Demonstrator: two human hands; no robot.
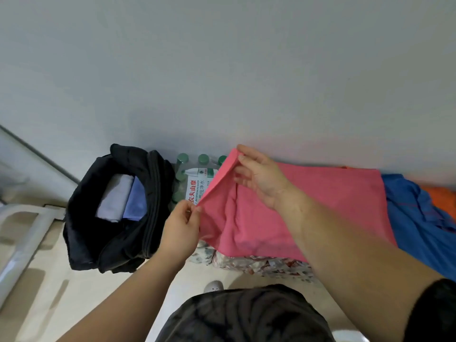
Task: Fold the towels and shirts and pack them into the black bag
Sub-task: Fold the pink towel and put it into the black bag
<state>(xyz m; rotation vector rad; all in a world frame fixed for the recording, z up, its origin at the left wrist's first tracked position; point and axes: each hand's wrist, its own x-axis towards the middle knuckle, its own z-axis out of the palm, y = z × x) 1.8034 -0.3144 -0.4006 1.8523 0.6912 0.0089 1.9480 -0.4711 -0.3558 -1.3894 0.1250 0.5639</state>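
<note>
Pink towel (308, 206) stretches left-right; left hand (180, 230) and right hand (259, 176) pinch its left-end corners between clamped fingers.

A pack of water bottles (197, 185) with green caps stands at the grey wall (222, 70), a white rail (22, 233) far left

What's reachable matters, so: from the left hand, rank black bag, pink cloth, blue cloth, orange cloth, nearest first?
1. pink cloth: pinched in left hand
2. black bag: just left
3. blue cloth: far right
4. orange cloth: beyond that
</note>
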